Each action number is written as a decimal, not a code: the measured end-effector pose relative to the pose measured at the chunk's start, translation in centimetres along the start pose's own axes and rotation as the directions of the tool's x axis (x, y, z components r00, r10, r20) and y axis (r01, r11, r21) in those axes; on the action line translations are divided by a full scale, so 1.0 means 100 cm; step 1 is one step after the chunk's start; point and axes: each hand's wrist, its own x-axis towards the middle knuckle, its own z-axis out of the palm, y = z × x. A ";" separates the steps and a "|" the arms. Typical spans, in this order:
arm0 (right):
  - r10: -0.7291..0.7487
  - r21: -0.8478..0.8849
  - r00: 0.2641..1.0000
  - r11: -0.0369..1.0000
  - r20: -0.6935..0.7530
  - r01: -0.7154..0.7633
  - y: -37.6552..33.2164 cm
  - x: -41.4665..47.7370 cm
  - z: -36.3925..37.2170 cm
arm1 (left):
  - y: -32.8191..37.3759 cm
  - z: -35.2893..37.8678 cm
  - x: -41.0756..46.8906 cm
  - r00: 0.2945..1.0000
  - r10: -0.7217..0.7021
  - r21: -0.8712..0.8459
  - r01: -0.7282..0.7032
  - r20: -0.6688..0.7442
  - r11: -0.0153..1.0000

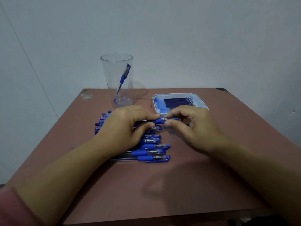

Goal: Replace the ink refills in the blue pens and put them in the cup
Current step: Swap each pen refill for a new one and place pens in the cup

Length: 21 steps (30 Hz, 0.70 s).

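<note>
Left hand (122,126): is curling fingers and thumb round the held pen (157,121), gripping its barrel beside the blue grip; is hovering over the pile (151,150).
Right hand (193,128): is pinching the same pen's right end between thumb and forefinger, with the other fingers loosely curled; is hanging just in front of the tray (202,101).
Held pen: is lying level and crosswise between the two hands, above the middle of the tabletop (162,185), a little toward the far edge. Whether its end piece is loosened, I cannot tell.
Pile: blue pens are lying side by side, caps to the right, left of the tabletop's middle; the far ones are hiding under the left hand.
Cup (112,75): clear, is standing upright near the far edge, left of middle, just beyond the pile.
Cup pen (123,79): one capped blue pen is leaning inside the cup, cap up, toward its right wall.
Tray: white, stained blue inside, is sitting near the far edge, right of the cup and apart from it.
Refills (177,101): dark blue, are lying in a row inside the tray.
Sleeve (9,207): pink, is showing at the left forearm.
</note>
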 end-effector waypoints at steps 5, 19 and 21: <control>0.057 0.167 0.998 0.984 -0.023 -0.053 -0.013 0.002 0.002 | 0.003 -0.002 0.004 0.997 -0.019 -0.051 0.015 -0.075 0.999; 0.129 0.388 0.946 0.922 -0.297 -0.004 -0.024 0.100 -0.020 | -0.078 -0.071 0.034 0.927 -0.238 0.316 0.327 -0.290 0.890; 0.129 0.391 0.926 0.920 -0.354 0.021 -0.024 0.113 -0.018 | -0.087 -0.068 0.035 0.936 -0.252 0.312 0.322 -0.245 0.894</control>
